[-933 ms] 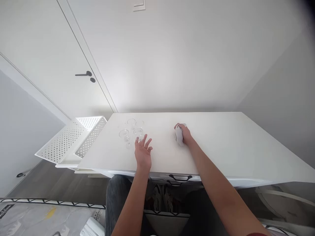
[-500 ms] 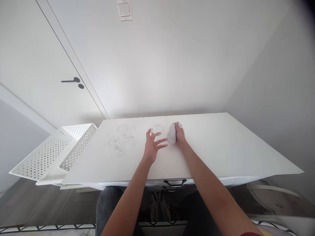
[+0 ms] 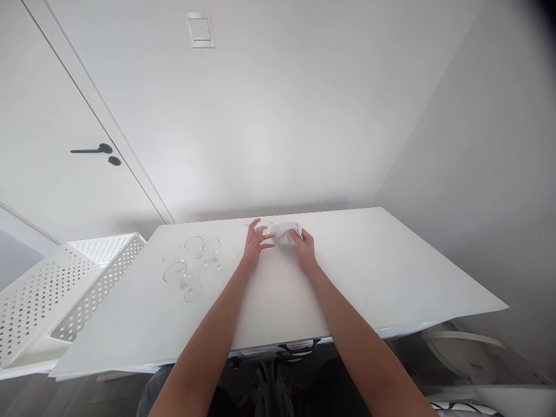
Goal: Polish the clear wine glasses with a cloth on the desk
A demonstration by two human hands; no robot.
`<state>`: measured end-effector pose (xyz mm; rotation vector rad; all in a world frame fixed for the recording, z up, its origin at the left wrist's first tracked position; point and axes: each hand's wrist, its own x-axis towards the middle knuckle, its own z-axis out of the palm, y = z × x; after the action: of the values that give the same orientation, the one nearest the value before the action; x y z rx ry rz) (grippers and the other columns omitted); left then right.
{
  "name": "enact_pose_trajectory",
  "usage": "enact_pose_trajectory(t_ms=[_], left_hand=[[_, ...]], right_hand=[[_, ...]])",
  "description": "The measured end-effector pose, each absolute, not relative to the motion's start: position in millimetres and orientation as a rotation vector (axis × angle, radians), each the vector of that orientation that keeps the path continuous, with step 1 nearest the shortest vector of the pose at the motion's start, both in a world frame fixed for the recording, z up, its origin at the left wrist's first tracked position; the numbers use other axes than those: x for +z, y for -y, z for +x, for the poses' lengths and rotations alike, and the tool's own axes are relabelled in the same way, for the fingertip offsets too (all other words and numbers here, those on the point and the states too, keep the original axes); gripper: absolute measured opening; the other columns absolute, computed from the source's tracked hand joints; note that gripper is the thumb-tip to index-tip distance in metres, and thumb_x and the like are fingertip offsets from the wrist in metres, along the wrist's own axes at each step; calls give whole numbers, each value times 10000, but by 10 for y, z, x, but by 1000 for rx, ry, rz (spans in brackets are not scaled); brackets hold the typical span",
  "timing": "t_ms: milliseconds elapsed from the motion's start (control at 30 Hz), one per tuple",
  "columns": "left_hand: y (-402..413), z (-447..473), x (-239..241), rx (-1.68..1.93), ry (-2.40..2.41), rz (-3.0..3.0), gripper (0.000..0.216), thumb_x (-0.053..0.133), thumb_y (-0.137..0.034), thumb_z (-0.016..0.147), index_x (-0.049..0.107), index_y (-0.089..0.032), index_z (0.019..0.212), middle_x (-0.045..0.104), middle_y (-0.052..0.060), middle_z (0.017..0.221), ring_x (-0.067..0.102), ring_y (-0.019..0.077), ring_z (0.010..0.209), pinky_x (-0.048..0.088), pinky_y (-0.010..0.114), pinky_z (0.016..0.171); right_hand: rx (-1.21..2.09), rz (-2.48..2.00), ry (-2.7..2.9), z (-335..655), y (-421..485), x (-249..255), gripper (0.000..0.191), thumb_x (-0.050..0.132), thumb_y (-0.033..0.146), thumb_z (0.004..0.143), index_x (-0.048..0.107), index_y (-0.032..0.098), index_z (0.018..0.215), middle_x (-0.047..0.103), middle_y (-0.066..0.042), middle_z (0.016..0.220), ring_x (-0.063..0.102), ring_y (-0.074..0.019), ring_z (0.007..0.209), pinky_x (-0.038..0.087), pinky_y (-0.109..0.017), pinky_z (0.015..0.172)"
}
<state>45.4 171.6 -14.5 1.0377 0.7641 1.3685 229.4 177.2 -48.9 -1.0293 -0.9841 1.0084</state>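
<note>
In the head view, my left hand (image 3: 252, 248) is closed around a clear stemmed glass (image 3: 264, 229) above the far part of the white tabletop (image 3: 278, 301). The glass is tilted, its round rim toward the right. My right hand (image 3: 305, 249) grips a bunched white cloth (image 3: 284, 233) close to that rim. Cloth and glass appear to touch; whether any of the cloth is inside the bowl I cannot tell. To the left, several clear stemmed glasses stand in a group, among them a nearer glass (image 3: 174, 271) and a farther one (image 3: 211, 248).
White perforated baskets (image 3: 104, 278) adjoin the table's left side. Behind the table rises a wall with a light switch (image 3: 201, 30); a door with a dark handle (image 3: 93, 149) is at left. Black drawer pulls (image 3: 297, 349) sit below the front edge.
My right hand has brought the cloth leftward, from apart to against the glass. The glass stays in my left hand. The whole view has shifted slightly.
</note>
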Motion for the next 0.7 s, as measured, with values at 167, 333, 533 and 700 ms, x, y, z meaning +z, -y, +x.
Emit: enact_pose_trajectory(t_ms=[167, 333, 533, 700], left_hand=[[-1805, 470, -347, 1384, -870, 1268, 530, 643, -459, 943, 516, -347, 1446, 493, 101, 1337, 663, 239, 1140, 655, 358, 808], [-1893, 478, -488, 1405, -1026, 1471, 504, 645, -431, 946, 518, -378, 1431, 443, 89, 1370, 620, 227, 1182, 659, 354, 815], [-1948, 485, -566, 1426, -1067, 1517, 489, 636, -437, 957, 528, -381, 1430, 431, 104, 1338, 604, 249, 1179, 663, 361, 767], [-1933, 452, -570, 1437, -1024, 1538, 513, 660, -473, 935, 526, -381, 1421, 418, 105, 1366, 577, 256, 1173, 649, 351, 746]], right_hand=[[915, -1175, 984, 2279, -1785, -529, 433, 639, 654, 827, 630, 220, 816, 636, -42, 829, 574, -222, 866, 469, -313, 707], [1026, -1145, 907, 2257, -1814, -535, 436, 718, 612, 768, 601, 192, 738, 585, -22, 729, 543, -189, 754, 453, -302, 654], [1252, -828, 904, 2223, -1783, -494, 142, 684, 273, 765, 655, 220, 894, 635, -17, 928, 564, -179, 878, 509, -295, 768], [1372, -771, 951, 2226, -1740, -500, 240, 649, 164, 719, 589, 262, 930, 589, 31, 869, 550, -162, 840, 509, -299, 797]])
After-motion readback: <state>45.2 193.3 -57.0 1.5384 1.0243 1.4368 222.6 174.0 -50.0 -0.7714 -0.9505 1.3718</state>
